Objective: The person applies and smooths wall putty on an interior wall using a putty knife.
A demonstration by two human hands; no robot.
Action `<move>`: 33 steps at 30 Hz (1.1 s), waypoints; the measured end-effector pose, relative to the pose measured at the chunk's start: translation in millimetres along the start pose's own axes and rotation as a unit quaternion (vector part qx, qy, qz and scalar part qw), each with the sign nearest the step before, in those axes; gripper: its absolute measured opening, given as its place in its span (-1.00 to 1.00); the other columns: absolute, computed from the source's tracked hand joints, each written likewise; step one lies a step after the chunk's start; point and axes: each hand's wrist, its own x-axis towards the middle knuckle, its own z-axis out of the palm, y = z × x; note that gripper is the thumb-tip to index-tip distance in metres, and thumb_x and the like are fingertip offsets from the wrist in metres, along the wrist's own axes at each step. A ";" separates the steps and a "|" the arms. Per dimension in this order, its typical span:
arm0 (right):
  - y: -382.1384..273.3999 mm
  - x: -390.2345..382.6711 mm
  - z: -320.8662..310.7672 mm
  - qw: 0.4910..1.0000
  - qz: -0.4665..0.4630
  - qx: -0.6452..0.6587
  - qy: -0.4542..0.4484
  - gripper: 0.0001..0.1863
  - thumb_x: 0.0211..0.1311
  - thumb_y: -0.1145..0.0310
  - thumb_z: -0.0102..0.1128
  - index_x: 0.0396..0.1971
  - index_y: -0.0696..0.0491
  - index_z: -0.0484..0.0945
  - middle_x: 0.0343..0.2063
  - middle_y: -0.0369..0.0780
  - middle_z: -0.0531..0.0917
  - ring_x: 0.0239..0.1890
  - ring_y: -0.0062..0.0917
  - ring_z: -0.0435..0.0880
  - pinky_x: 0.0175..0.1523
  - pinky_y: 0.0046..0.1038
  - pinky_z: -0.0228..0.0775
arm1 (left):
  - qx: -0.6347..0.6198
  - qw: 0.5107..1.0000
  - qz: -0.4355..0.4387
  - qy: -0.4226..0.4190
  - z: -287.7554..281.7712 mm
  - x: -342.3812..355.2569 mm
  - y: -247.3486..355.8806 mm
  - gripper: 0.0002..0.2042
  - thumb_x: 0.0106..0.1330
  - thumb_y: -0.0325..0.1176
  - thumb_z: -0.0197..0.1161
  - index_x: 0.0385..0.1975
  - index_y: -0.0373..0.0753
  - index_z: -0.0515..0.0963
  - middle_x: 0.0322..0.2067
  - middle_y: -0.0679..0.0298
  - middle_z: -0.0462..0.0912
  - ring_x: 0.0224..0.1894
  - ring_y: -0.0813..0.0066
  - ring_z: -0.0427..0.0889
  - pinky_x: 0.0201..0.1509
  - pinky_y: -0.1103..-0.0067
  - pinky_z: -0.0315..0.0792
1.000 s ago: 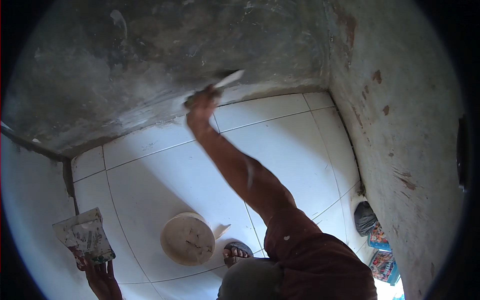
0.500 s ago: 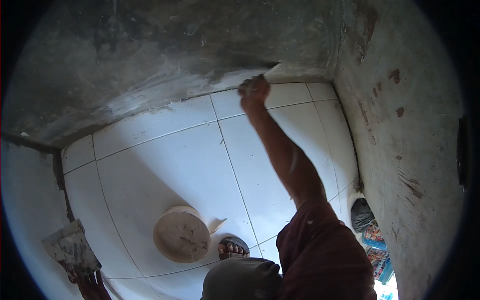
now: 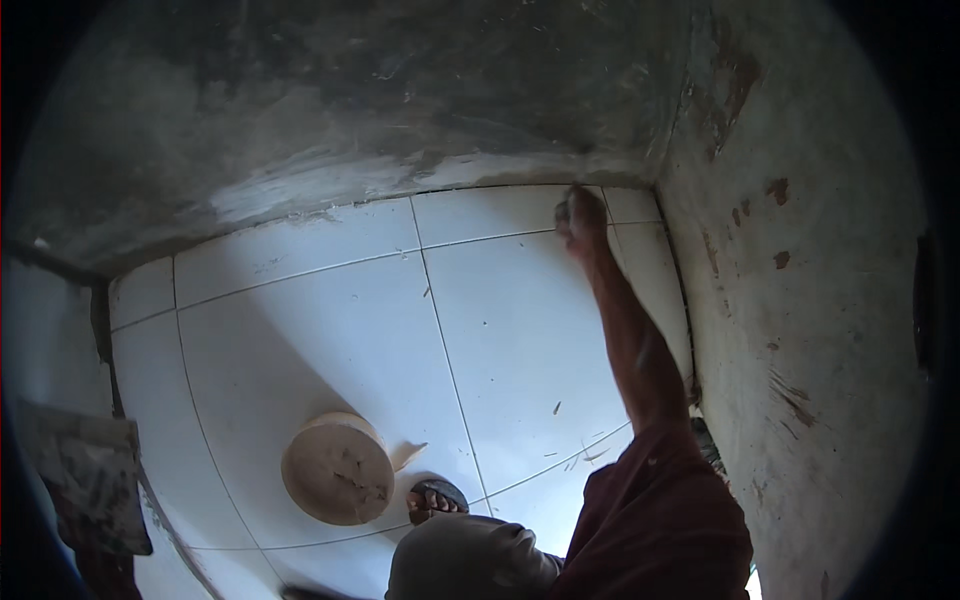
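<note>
The left hand (image 3: 105,572) has its fingers clamped on a dirty flat board (image 3: 95,450). Pale paste (image 3: 300,185) already coats some low wall (image 3: 300,80); higher up looks bare. A tub (image 3: 340,470) sits below. The right hand (image 3: 585,215) curls its fingers around a tool (image 3: 562,214).

White tiled floor (image 3: 520,340): 1 tub (image 3: 371,431), scattered scraps (image 3: 597,456).

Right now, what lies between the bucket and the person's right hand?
In the head view, white floor tiles crossed by a dark joint separate the bucket from the right hand.
</note>
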 end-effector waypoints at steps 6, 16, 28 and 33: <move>-21.4 -64.5 -46.3 0.942 -0.198 0.204 -0.179 -0.60 0.48 0.15 0.17 0.18 0.01 0.44 -0.10 -0.25 0.63 -0.24 -0.62 0.62 -0.39 -0.58 0.38 | 0.173 0.979 0.107 -0.031 5.1 13.7 6.9 -0.50 0.57 -0.23 0.04 0.45 -0.18 0.26 0.37 0.07 0.31 0.40 0.17 0.34 0.44 0.25 0.34; -132.2 -69.0 -86.6 0.478 -0.691 -0.446 0.308 -0.78 0.36 0.36 0.27 -0.33 0.24 0.71 -0.46 -0.11 0.75 -0.40 -0.42 0.69 -0.19 -0.40 0.50 | 0.036 0.979 0.104 -0.172 29.8 21.5 17.7 -0.48 0.54 -0.44 0.04 0.48 -0.14 0.25 0.36 0.05 0.27 0.41 0.18 0.34 0.38 0.32 0.39; -152.6 -114.8 -29.0 0.752 -0.500 -0.341 0.260 -0.70 0.29 0.37 0.26 -0.26 0.37 0.72 -0.30 0.00 0.80 -0.28 -0.36 0.81 -0.02 -0.40 0.60 | -0.045 0.985 0.079 -0.147 -8.8 16.5 1.8 -0.40 0.56 -0.15 0.06 0.52 -0.18 0.13 0.41 0.09 0.16 0.40 0.18 0.36 0.38 0.37 0.40; -156.2 -117.9 -11.1 0.754 -0.578 -0.224 0.216 -0.72 0.29 0.38 0.26 -0.30 0.36 0.72 -0.35 -0.01 0.79 -0.31 -0.40 0.76 -0.05 -0.44 0.54 | -0.011 0.993 0.059 -0.103 -5.8 17.1 10.1 -0.43 0.57 -0.19 0.03 0.52 -0.18 0.15 0.38 0.10 0.19 0.40 0.18 0.36 0.37 0.41 0.41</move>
